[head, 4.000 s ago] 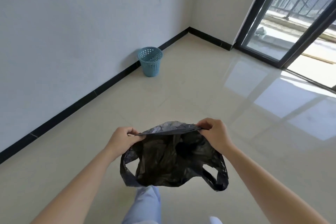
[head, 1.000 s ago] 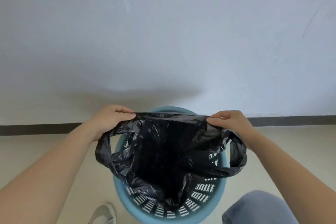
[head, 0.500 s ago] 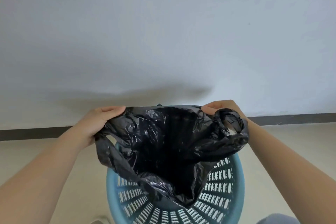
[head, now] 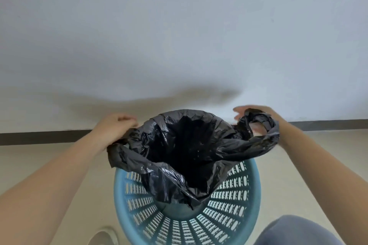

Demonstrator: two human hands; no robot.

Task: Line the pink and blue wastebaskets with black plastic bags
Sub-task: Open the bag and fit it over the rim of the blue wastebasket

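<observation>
The left hand [head: 115, 127] pinched the bag [head: 185, 151]; the right hand [head: 256, 119], fingers spread, hooked a handle loop. The bag's mouth hung above the basket [head: 249, 185] rim, lower centre of the frame.

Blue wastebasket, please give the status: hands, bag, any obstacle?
Left hand shut on black bag; right hand open, handle loop draped over it. Bag hangs in blue wastebasket, near rim uncovered. Nothing in the way.

A single head-worn wide-angle camera looks forward and steeply down from close above the blue wastebasket [head: 247, 195], facing a pale wall [head: 179, 36] and its dark baseboard [head: 39, 137]. Both forearms enter from the lower corners; a knee [head: 298, 230] shows at lower right.
</observation>
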